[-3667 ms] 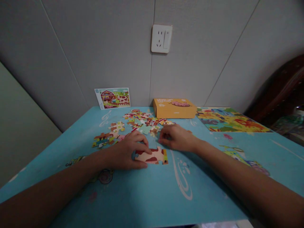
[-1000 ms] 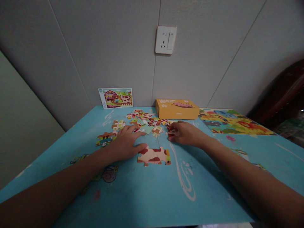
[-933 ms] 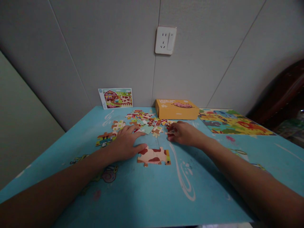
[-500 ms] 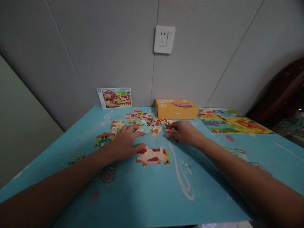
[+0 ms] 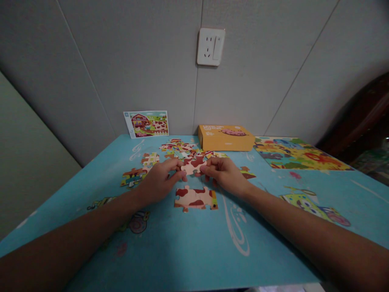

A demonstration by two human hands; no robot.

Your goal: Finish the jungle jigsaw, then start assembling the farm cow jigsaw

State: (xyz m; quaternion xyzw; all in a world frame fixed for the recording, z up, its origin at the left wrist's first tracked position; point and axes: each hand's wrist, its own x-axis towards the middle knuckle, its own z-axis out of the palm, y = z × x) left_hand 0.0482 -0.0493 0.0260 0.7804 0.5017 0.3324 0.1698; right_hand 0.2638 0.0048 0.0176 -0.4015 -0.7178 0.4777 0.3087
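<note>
- We face a grey wall [image 5: 258, 69] across the upper frame, with a blue table [image 5: 194, 251] spreading below it.
- At the centre of the frame we hold a puzzle section [image 5: 192, 166], pale pink with dark red-brown patches and a knobbed, notched edge.
- Its long axis runs left to right across the frame, one end toward each hand, its printed face toward us.
- Our left hand [image 5: 161, 178] pinches the left end between thumb and fingers; our right hand [image 5: 226, 174] pinches the right end.
- Just below, we see a joined patch [image 5: 194, 198] in matching colours lying flat, also longest left to right, with a yellow-green strip at its right end.
- Beyond our hands, upper centre, loose pieces [image 5: 178, 147] lie heaped near an orange box [image 5: 227, 142].
</note>
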